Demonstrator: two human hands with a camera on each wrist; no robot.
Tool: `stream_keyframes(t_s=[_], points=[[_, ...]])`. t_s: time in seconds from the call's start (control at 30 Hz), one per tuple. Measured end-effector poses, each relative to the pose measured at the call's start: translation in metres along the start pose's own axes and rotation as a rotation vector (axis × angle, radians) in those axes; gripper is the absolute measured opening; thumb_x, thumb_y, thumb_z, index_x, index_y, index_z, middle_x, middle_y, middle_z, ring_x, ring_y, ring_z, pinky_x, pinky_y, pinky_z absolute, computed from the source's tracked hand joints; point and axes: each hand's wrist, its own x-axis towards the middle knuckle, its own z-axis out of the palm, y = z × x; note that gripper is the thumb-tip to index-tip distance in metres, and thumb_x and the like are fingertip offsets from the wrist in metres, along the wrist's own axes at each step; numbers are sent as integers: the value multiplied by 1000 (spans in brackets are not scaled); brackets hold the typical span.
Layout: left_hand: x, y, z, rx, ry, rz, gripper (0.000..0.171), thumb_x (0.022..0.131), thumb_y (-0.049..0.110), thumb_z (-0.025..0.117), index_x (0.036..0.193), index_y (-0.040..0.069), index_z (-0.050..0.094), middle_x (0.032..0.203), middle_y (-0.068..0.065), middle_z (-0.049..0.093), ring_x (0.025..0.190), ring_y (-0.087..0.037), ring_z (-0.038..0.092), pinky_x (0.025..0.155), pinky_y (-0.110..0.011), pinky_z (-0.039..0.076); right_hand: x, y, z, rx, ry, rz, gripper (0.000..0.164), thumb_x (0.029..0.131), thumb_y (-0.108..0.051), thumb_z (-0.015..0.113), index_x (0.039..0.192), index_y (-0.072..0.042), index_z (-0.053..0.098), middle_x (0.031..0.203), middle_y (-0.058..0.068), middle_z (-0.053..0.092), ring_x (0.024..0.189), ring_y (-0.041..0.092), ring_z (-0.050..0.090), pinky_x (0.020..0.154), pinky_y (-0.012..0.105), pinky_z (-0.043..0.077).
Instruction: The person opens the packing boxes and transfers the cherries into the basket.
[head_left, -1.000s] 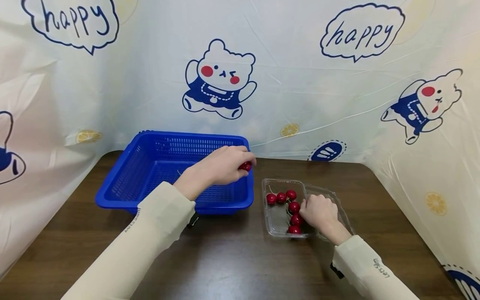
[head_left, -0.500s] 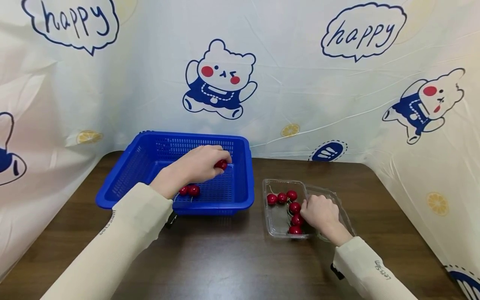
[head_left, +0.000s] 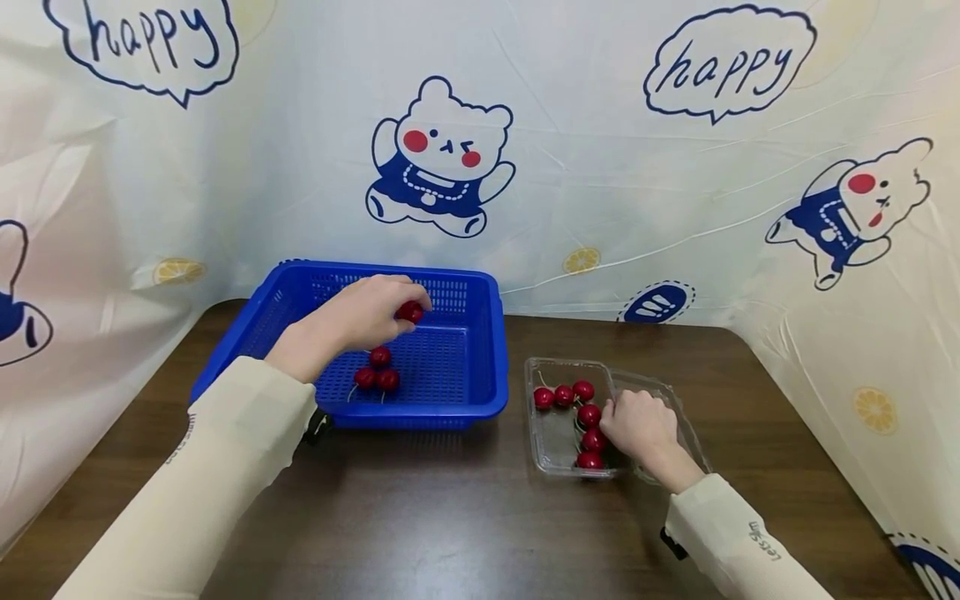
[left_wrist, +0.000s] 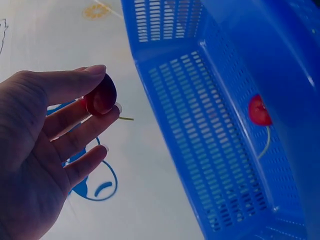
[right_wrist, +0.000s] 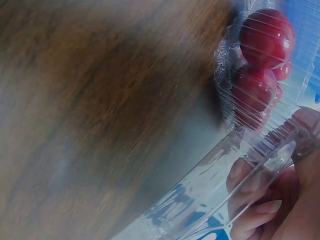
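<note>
On the cloth backdrop (head_left: 300,167), the leftmost bubble (head_left: 142,46), at ten o'clock, read "happy"; lettering on the left sleeve (head_left: 180,467), toward eight, was too foreshortened to read. At nine o'clock a blue basket (head_left: 420,413) stood on the brown surface (head_left: 450,517), three cherries (head_left: 387,381) visible on its bottom. Over it in the head view, the left hand (head_left: 352,312) had thumb and fingers clamped on a held cherry (head_left: 409,312); the left wrist view alone showed that cherry's pale stem (left_wrist: 126,119) and a lower finger lying apart from it. Between four and five o'clock, a clear container (head_left: 532,417) held at least six red cherries (head_left: 589,415). At four o'clock the right hand (head_left: 641,427) gripped the container's side; its fingertips, hidden from the head view, showed curled against clear plastic in the right wrist view. A blue badge (head_left: 655,302) at three o'clock bore what looked like exclamation marks. Farther right, another bubble (head_left: 727,67), between one and two, also read "happy", and the right sleeve (head_left: 735,529), toward four, seemingly read "LetsSlim".
</note>
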Motion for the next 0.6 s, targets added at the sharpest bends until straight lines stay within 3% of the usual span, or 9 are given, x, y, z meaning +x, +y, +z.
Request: stream_keyframes(t_s=[0.6], points=[[-14, -36, 20, 38, -70, -83, 29, 84, 0, 67, 112, 6, 68, 112, -19, 68, 98, -33, 62, 87, -57, 54, 0, 0, 0, -2, -40, 16, 43, 91, -25, 51, 51, -9, 52, 53, 11, 56, 48, 28, 51, 38, 38, 44]])
